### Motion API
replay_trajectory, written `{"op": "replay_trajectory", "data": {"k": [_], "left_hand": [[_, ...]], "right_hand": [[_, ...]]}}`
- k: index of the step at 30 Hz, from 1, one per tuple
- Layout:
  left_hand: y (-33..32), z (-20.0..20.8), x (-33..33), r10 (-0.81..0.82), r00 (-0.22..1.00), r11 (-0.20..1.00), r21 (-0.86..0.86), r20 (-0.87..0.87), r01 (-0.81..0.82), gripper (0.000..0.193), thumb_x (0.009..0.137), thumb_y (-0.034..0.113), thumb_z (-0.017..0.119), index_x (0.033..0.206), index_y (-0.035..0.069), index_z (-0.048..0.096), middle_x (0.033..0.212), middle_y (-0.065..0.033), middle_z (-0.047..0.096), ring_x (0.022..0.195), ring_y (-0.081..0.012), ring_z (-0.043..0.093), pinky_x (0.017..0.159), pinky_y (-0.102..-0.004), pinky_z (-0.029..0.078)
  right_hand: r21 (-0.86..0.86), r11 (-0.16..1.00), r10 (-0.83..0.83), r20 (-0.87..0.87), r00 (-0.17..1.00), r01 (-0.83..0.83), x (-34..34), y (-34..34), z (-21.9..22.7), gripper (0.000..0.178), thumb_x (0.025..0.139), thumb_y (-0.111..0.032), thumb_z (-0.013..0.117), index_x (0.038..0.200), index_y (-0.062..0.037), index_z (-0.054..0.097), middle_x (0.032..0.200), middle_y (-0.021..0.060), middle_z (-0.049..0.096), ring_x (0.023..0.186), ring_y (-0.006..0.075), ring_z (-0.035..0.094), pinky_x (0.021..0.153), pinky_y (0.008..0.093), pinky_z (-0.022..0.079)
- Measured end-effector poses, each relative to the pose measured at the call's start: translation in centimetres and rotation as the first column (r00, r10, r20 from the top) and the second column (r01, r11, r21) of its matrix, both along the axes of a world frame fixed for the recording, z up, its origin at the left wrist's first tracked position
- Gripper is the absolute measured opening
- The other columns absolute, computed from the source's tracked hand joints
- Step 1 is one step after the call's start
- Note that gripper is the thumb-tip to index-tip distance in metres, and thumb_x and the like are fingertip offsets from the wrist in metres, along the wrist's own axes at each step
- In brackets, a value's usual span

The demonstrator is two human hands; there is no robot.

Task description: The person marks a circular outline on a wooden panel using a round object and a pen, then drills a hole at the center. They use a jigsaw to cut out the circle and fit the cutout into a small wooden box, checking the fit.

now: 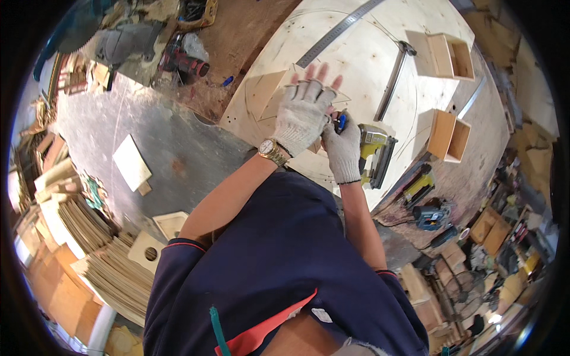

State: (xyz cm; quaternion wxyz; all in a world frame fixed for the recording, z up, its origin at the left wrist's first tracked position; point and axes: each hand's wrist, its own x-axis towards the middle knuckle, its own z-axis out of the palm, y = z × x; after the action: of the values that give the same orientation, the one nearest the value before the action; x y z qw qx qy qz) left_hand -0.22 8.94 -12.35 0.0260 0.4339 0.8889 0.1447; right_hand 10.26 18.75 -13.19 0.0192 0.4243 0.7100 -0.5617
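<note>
My left hand (pixel 304 115), in a pale knitted glove with bare fingertips, lies with fingers stretched over a thin pale wooden piece (pixel 271 108) on the plywood sheet (pixel 362 77). The glove hides most of that piece. Close beside it, my gloved right hand (pixel 344 148) is closed around a small blue object (pixel 340 123), perhaps a pen; the fingers cover most of it. Just right of this hand rests a yellow-green and black nail gun (pixel 377 151). Beyond my left fingertips a steel ruler (pixel 332 38) lies across the sheet.
Two open wooden boxes (pixel 449 135) stand on the right, with a bar clamp (pixel 392 86) to their left. A jigsaw (pixel 428 217) is at lower right. A red-black drill (pixel 181 61) and a small blue cap (pixel 228 80) lie upper left; stacked wooden strips (pixel 119 273) stand lower left.
</note>
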Motion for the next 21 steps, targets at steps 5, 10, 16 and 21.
{"op": "replay_trajectory", "data": {"k": [5,10,16,21], "left_hand": [[-0.1,0.4,0.2,-0.044,0.997,0.995,0.088,0.068,0.038,0.067,0.094,0.032,0.06,0.155,0.01,0.045,0.167,-0.0078,0.037,0.156,-0.0243,0.031,0.128,-0.0479,0.022],[0.0,-0.3,1.1,0.026,0.998,0.979,0.202,0.059,-0.037,0.059,0.091,0.025,0.058,0.147,0.007,0.052,0.163,-0.0068,0.043,0.153,-0.0209,0.037,0.127,-0.0443,0.025],[0.1,-0.5,1.5,0.071,0.972,0.936,0.321,0.225,-0.142,0.062,0.093,0.03,0.057,0.147,0.001,0.05,0.159,-0.009,0.046,0.154,-0.0219,0.032,0.131,-0.0443,0.02],[-0.1,-0.3,1.7,0.075,0.976,0.944,0.3,0.204,-0.136,0.057,0.098,0.032,0.056,0.145,0.0,0.053,0.157,-0.0134,0.048,0.154,-0.0246,0.032,0.131,-0.0431,0.019]], "right_hand": [[-0.197,0.977,-0.086,-0.016,0.996,0.081,0.0,0.8,2.1,0.009,0.093,-0.003,0.058,0.101,-0.0016,0.059,0.071,-0.0005,0.054,0.053,0.0082,0.048,0.048,0.0249,0.038],[-0.456,0.881,-0.112,0.067,0.991,0.13,-0.1,6.9,3.9,0.027,0.092,-0.012,0.071,0.113,-0.003,0.057,0.081,0.0001,0.054,0.059,0.0083,0.05,0.047,0.0206,0.033],[-0.192,0.981,-0.083,-0.42,0.904,0.001,-8.7,8.7,12.7,0.037,0.106,-0.037,0.052,0.088,-0.0052,0.058,0.087,0.0108,0.06,0.084,0.0237,0.063,0.072,0.0346,0.052],[-0.049,0.859,0.438,-0.444,0.782,-0.509,-14.5,5.3,12.8,0.041,0.109,-0.036,0.049,0.095,-0.0003,0.064,0.083,0.0075,0.06,0.074,0.0181,0.064,0.075,0.0319,0.052]]}}
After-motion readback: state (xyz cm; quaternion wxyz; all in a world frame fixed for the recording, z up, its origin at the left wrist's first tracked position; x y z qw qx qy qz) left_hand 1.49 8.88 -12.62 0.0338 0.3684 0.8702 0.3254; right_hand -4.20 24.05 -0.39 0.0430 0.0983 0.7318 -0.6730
